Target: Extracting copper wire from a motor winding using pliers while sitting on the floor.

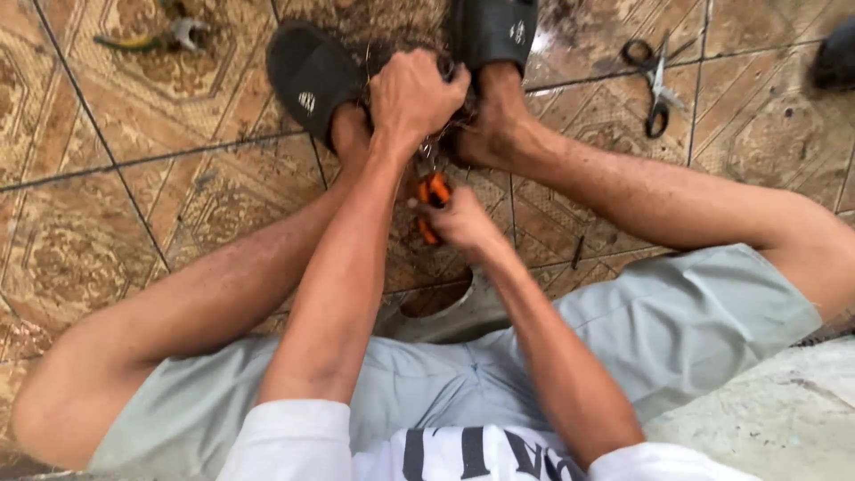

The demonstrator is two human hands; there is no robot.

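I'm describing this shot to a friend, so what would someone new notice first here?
First, the two hands working between the feet at top centre: the left hand is clenched around thin wires, while the right hand just below grips orange-handled pliers. Next, the black slide sandals on the patterned brown tile floor. Black scissors lie on the tiles at upper right.

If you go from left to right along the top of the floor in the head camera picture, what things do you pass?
Green-handled tool → left black slipper → left hand → right black slipper → scissors → dark thing at the edge.
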